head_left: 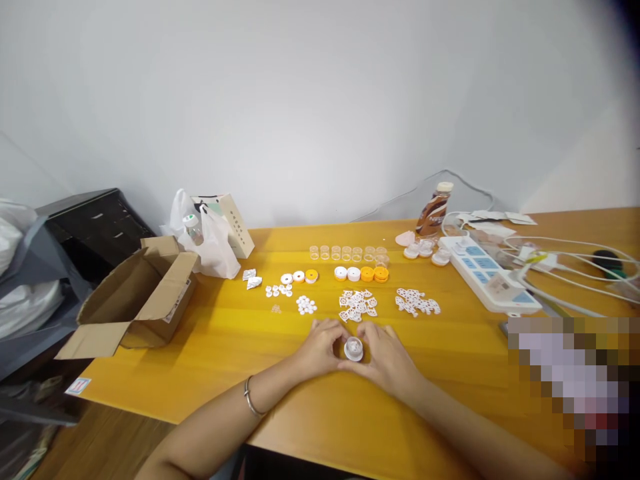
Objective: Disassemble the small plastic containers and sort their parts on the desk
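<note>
A small round white piece with a clear cylindrical cup (354, 348) on its base sits low over the table between my hands. My left hand (324, 345) curves around its left side, with thumb and fingers closed in on it. From the other side my right hand (385, 357) does the same, its thumb passing below the piece. The two thumbs meet in front of it. Just beyond my hands lie a pile of white openwork parts (358, 305) and a cluster of small white caps (306, 305).
Clear cups (347, 253) stand in a row behind white and orange discs (367, 274). More white parts (417, 302) lie right of the pile. An open cardboard box (140, 293) and plastic bag (220, 247) are left; a power strip (487, 277), cables and a bottle (434, 210) right.
</note>
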`<state>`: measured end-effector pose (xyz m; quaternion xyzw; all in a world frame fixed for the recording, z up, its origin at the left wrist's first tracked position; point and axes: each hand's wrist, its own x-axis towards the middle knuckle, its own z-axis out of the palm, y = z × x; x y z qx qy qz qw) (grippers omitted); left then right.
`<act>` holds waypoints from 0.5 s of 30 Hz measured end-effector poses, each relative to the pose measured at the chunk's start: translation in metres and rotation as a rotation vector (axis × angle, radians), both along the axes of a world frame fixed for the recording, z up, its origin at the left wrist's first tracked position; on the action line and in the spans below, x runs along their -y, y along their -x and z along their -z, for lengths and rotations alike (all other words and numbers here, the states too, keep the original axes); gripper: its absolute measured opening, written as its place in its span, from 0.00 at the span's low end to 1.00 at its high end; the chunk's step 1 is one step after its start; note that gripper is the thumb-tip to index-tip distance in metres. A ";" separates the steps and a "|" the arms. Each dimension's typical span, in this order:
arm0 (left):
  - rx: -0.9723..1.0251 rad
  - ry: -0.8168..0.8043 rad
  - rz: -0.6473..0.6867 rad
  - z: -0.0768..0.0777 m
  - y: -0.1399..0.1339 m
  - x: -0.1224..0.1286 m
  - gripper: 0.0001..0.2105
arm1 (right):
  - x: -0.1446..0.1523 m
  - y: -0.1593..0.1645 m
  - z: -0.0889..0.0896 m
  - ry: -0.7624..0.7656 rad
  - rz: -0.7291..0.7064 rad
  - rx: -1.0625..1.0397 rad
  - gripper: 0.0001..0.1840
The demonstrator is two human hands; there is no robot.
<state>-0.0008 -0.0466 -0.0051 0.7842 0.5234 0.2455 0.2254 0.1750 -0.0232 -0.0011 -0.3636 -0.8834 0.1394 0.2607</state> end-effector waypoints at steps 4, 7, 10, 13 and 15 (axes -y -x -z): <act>-0.016 -0.015 0.000 0.004 0.001 -0.001 0.14 | 0.000 0.001 -0.001 0.022 -0.113 -0.001 0.05; 0.001 -0.015 0.003 0.005 0.001 -0.001 0.15 | 0.001 0.000 0.000 -0.052 -0.137 -0.075 0.18; 0.042 -0.022 0.008 0.005 0.001 -0.001 0.16 | 0.001 0.000 0.002 -0.106 -0.044 -0.108 0.27; 0.028 -0.030 0.004 0.005 0.001 -0.001 0.14 | 0.002 0.000 0.003 -0.024 -0.041 -0.033 0.14; 0.010 -0.027 0.003 0.005 0.001 -0.001 0.14 | 0.002 0.000 0.003 -0.012 -0.096 -0.021 0.10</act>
